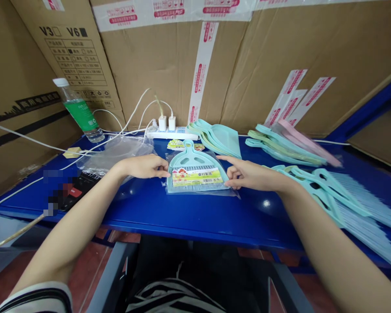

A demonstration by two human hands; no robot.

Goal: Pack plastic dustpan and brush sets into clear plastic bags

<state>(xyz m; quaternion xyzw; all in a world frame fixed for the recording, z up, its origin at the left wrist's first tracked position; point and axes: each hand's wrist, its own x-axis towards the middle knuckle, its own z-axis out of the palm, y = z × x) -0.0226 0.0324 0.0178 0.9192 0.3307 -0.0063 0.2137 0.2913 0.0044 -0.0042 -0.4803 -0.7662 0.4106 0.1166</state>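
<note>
Cardboard cartons (169,65) sealed with red-printed white tape line the wall behind a blue bench (195,221), and loose strips of tape (296,93) lean against them on the right. From the head view, a tilted water bottle (80,113) with a green label rests against the cartons at back left. Nearby, a power strip (171,133) holds two white chargers (167,124), with white cables trailing across the bench. A clear plastic bag (117,152) lies flat left of centre, and a black keypad (76,189) sits by the bench's left edge, partly pixelated. Stacked teal dustpans (215,138) stand behind the centre, and more dustpans (286,145), some pink, lie further right. Teal-handled brushes (322,191) are heaped at the right end, close to the right hand. At centre, a bagged teal dustpan (195,174) with a brush and a yellow label lies flat on the bench, between the two hands. The left hand (143,167) has its fingers (161,167) together, their tips at the bag's left edge, not closed on it. The right hand (250,174) has its fingers (223,158) spread at the bag's right side, with no visible grip.
</note>
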